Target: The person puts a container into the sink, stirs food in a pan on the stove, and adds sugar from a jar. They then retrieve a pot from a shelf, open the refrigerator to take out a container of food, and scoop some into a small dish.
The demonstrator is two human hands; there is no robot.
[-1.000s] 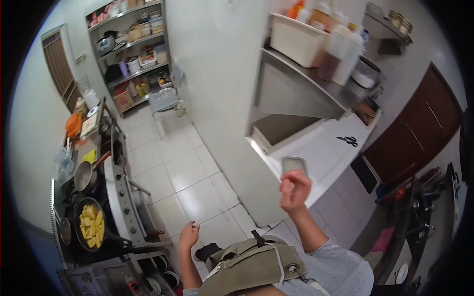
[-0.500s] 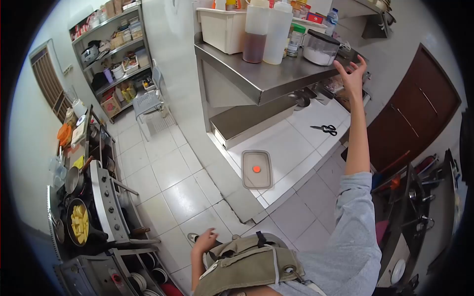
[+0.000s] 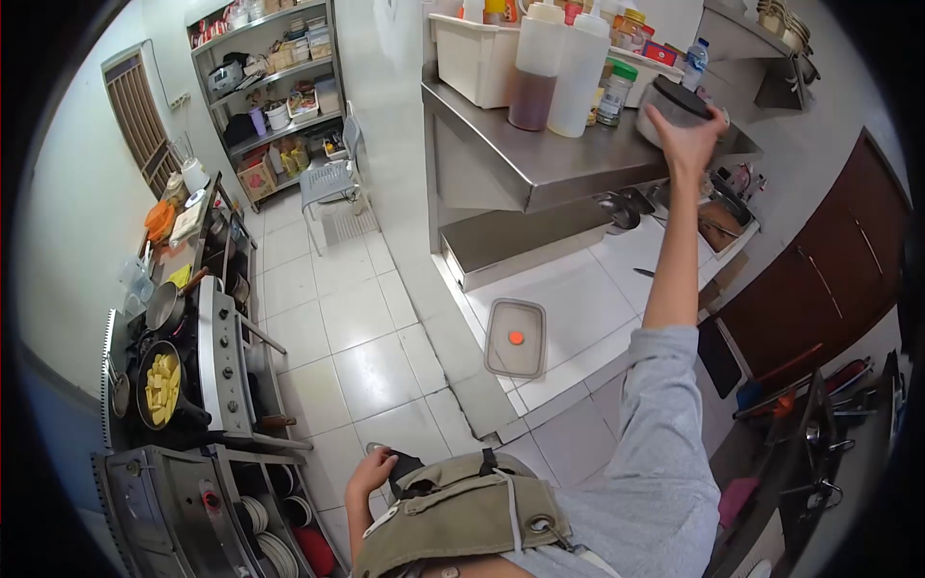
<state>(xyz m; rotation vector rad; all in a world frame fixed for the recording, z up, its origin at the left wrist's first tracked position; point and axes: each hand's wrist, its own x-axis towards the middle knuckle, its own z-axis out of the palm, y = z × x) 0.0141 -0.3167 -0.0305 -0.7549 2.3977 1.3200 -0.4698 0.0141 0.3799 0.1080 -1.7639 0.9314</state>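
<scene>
On the steel shelf [image 3: 540, 159], my right hand [image 3: 686, 144] is wrapped round a clear container with a black lid [image 3: 680, 96], thumb on one side and fingers on the other. Left of it stand a green-capped jar [image 3: 617, 94], a pale squeeze bottle [image 3: 580, 77] and a bottle of dark liquid [image 3: 535, 72]. Low at my side, near the khaki bag [image 3: 462, 511], my left hand [image 3: 374, 472] has its fingers bent against something dark; what it holds, if anything, cannot be made out.
A lidded box with an orange knob [image 3: 515, 337] lies on the white tiled counter [image 3: 568, 289] below the shelf. At left, a pan of yellow pieces [image 3: 161, 385] sits on the stove [image 3: 222, 356]. A chair [image 3: 330, 183] stands near the back shelves.
My right hand has reached the black-lidded container and closed round it. The whole view has shifted, and my left hand's fingers are now lower and more bent.
</scene>
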